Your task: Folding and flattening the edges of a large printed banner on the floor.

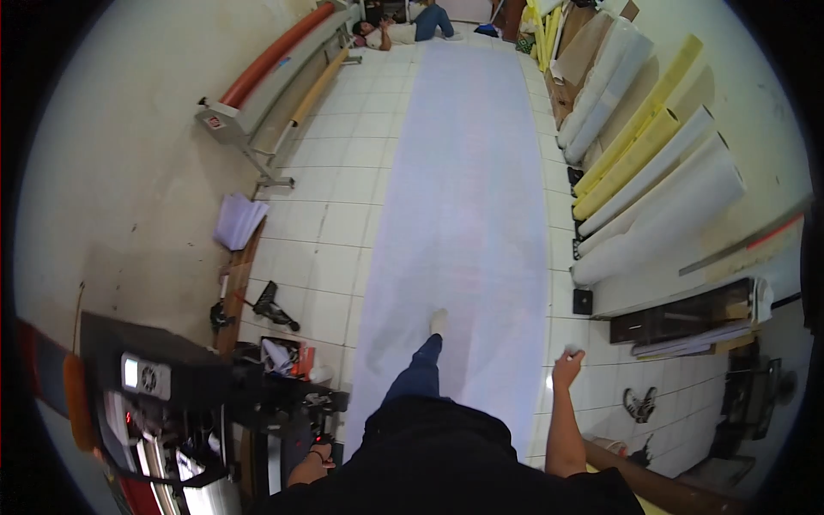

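Note:
I stand over a long pale lavender sheet (463,172) laid along the tiled floor, one socked foot (438,322) forward on it. My left hand (320,457) hangs low, fingers curled, beside the dark machine with a small panel (146,376) at the lower left; whatever it holds, if anything, is unclear. To the right of the sheet, my right hand (567,366) is out at my side with fingers curled around something too small to make out.
A roll rack (221,116) lines the left wall. Several white and yellow rolls (657,206) lean along the right, near a low shelf (652,324). Footwear (639,403) lies lower right. A person (403,30) lies at the far end. A wooden plank (245,275) edges the left.

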`<state>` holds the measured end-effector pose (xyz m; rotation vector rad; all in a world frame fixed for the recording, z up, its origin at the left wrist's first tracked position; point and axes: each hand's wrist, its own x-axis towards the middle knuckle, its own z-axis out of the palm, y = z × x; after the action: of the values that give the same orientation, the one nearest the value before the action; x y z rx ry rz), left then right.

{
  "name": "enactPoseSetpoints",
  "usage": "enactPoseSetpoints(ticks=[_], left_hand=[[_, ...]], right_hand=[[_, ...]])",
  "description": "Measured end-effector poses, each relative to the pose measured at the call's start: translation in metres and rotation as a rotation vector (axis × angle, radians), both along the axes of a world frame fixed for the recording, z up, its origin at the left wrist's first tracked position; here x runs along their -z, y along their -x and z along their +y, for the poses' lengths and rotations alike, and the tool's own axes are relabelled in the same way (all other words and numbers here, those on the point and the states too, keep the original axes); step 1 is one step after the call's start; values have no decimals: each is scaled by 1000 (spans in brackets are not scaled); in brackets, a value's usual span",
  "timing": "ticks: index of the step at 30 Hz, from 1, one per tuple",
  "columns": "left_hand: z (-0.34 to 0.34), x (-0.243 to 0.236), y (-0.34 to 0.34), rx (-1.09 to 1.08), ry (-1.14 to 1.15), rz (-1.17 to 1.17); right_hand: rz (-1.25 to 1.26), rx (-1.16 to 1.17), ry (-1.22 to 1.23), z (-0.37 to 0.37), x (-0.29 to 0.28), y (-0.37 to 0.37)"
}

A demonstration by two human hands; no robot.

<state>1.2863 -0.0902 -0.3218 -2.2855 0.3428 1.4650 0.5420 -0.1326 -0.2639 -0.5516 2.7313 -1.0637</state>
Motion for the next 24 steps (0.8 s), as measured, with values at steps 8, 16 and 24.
enactPoseSetpoints(ticks=[8,16,24], left_hand=[[-389,-20,352,631,544,-19],[-860,-91,640,837,1218,259],[-952,-63,694,872,656,-58]], right_hand=[[21,-188,-131,-179,-44,37],[-106,12,-249,-348,-11,161],[6,-157,-161,-645,3,377]])
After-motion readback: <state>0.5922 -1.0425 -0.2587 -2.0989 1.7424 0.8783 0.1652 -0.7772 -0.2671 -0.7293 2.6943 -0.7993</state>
